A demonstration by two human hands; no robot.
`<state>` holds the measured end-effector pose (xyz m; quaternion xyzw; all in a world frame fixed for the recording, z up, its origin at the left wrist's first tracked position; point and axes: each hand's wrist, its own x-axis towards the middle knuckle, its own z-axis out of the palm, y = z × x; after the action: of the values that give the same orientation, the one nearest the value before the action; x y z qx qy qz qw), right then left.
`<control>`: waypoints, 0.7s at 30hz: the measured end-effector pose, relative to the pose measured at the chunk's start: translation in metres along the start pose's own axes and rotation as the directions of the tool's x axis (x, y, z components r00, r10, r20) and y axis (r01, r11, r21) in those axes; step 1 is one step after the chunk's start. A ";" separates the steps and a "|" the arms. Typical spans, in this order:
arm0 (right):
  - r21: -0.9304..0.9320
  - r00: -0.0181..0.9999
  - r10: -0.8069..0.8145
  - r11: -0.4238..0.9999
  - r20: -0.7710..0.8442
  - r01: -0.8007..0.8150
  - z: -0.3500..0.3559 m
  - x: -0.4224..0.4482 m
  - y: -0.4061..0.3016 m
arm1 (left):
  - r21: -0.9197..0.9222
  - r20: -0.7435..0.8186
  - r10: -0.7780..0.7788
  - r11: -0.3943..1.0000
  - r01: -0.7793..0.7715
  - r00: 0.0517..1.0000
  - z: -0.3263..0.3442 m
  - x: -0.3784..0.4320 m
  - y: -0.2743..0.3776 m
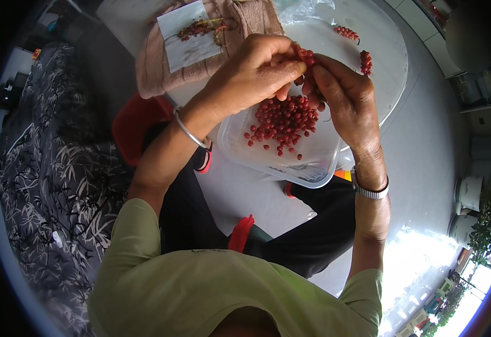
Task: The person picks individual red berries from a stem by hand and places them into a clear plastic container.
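Observation:
My left hand [258,73] and my right hand [344,97] meet over a clear plastic tray [327,168]. Between their fingertips is a cluster of small red berries [306,57], held by both; the fingers hide part of it. Below them, many loose red berries [285,120] lie heaped in the tray, with several scattered toward its near side. On the white round table, to the right of my hands, lie two more berry clusters, one farther off [346,32] and one nearer [366,63].
A pink towel [148,76] on the table's left bears a white paper sheet [182,61] with stripped stems and small berries [199,29]. Crumpled clear plastic [308,10] lies at the back. A red stool or bin [134,126] stands left, beside dark leaf-patterned fabric [68,181].

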<state>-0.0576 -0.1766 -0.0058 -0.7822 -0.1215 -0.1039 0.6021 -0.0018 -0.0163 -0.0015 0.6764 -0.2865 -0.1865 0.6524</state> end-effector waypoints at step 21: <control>0.051 0.995 0.087 0.995 -0.052 -0.084 -0.007 0.001 -0.004 | 0.165 -0.090 0.031 0.986 -0.016 0.995 0.002 -0.003 0.004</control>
<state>-0.0583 -0.1821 -0.0006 -0.7687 -0.0741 -0.0960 0.6280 -0.0060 -0.0160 0.0019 0.7322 -0.2787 -0.1231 0.6091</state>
